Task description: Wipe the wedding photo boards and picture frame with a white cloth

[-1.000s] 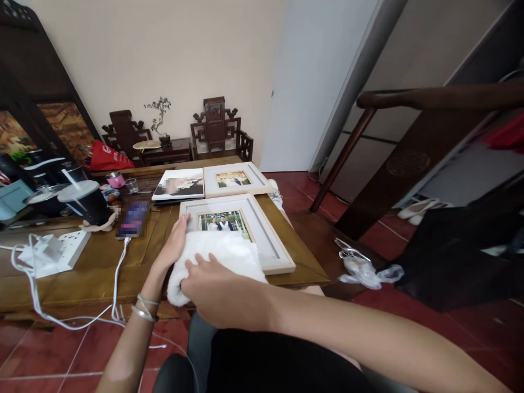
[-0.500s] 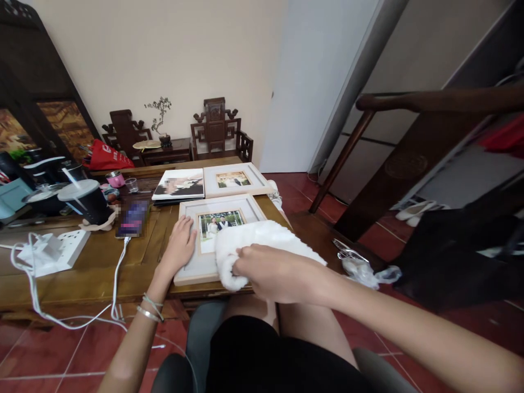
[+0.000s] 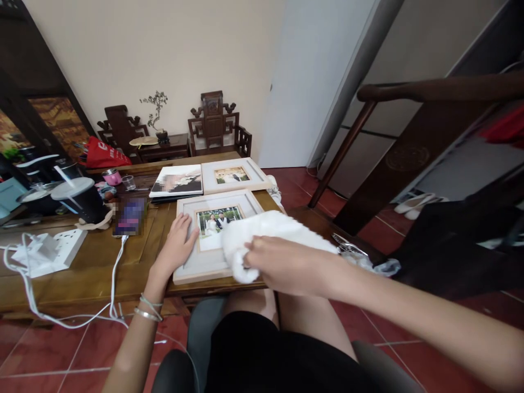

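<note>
A picture frame (image 3: 204, 268) with a pale wood border and a wedding photo lies face up at the table's near edge. My left hand (image 3: 177, 239) rests on its left side, fingers stretched out over the border. Bunched in my closed right hand (image 3: 282, 263) is a fluffy white cloth (image 3: 270, 225). It covers the lower right part of the frame and reaches past the frame's right edge. Just behind lie a second frame (image 3: 256, 176) and a photo album (image 3: 159, 183), which carries a picture on its cover.
On the wooden table (image 3: 139, 278), a phone (image 3: 130, 218) is plugged into a white cable. A power strip (image 3: 61, 248) and a dark drink cup (image 3: 84, 202) with a straw stand to the left. A clear plastic bag (image 3: 368, 263) is at the right, beside a wooden chair rail (image 3: 434, 90).
My right hand and the cloth have shifted right across the frame, uncovering more of the photo. My left hand stays on the frame's left side. The view has tilted slightly.
</note>
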The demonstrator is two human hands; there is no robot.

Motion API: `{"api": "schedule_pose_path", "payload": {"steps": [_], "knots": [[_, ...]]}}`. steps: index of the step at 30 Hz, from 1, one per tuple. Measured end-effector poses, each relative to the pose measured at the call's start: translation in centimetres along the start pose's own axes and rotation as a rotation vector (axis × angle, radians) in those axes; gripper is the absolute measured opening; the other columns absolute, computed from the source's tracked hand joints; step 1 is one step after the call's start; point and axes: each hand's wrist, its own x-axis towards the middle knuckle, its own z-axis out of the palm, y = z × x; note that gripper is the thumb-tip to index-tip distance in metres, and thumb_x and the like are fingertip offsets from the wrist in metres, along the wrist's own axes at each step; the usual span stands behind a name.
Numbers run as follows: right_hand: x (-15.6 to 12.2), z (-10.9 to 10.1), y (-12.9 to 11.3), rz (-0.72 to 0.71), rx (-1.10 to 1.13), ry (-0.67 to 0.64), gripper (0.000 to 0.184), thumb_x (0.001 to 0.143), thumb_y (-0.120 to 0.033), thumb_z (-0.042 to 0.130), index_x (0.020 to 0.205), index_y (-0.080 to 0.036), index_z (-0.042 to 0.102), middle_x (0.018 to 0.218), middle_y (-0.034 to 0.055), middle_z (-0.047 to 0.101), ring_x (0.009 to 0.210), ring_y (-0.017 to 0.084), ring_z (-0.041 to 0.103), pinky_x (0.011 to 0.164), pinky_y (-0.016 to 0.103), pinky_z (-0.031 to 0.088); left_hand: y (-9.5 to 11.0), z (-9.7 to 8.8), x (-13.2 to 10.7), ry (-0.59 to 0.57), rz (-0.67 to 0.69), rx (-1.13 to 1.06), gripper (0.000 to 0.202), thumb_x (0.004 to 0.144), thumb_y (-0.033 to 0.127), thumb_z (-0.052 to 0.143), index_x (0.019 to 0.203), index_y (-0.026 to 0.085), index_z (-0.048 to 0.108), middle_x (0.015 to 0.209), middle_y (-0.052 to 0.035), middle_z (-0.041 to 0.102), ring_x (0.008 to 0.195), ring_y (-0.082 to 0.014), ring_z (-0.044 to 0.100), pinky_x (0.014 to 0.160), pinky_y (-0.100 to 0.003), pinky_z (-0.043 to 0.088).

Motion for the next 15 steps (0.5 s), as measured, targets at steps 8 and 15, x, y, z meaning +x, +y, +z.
{"api": "schedule_pose_path", "payload": {"steps": [8,15], "knots": [[0.6,-0.1,-0.1,-0.064,0.009,0.03,0.031,0.069,0.002,0.046,0.082,-0.012,0.07,0.082,0.0133,0.066,0.078,0.024,0.062,0.066,0.029,0.04,0.3,0.2,-0.6,-0.026,-0.007,0.029,0.044,0.093,0.039,0.037,0.124,0.012,0.053,0.146,-0.0169,0.041,0.143,-0.0293,0.023,0.112,-0.053,0.028],[1.2,0.7,-0.7,-0.19,0.067,0.146,0.032,0.065,0.005,0.047,0.081,-0.012,0.068,0.099,0.0157,0.069,0.091,0.024,0.065,0.099,0.04,0.036,-0.3,0.4,-0.7,-0.029,0.016,0.038,0.042,0.094,0.028,0.032,0.128,0.01,0.05,0.147,-0.0164,0.039,0.143,-0.0265,0.023,0.114,-0.05,0.026]]}}
